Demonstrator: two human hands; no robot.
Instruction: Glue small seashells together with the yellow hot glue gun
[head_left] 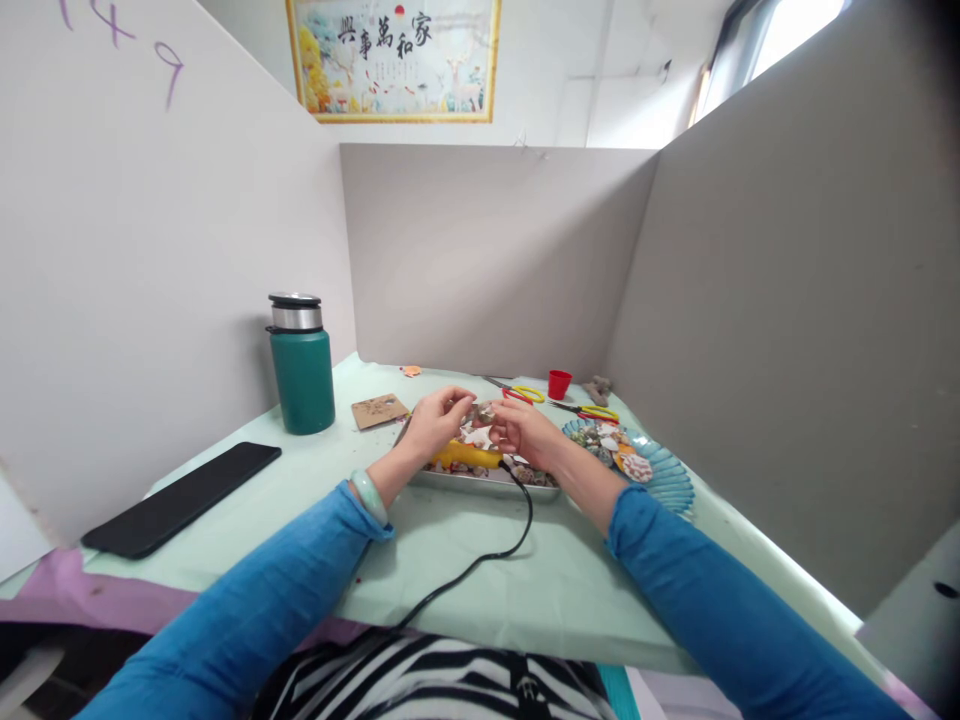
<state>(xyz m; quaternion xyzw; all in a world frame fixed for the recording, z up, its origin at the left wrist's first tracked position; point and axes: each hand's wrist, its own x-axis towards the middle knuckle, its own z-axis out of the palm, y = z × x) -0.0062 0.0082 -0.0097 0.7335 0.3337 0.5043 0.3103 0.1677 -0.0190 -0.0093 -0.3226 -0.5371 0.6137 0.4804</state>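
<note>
My left hand and my right hand are raised over a metal tray of shells, their fingertips close together. Between them is a small grey-brown piece, perhaps a shell, at the tips of my right fingers. The left thumb and forefinger are pinched; whatever they hold is too small to name. Below the hands a yellow glue gun lies across the tray, its black cord running toward my lap. A blue ribbed plate with shells is beside my right wrist.
At left stand a green bottle and a black phone-like slab. A brown card lies left of the tray. Behind are two pairs of scissors and a red cup. Grey partitions enclose the table.
</note>
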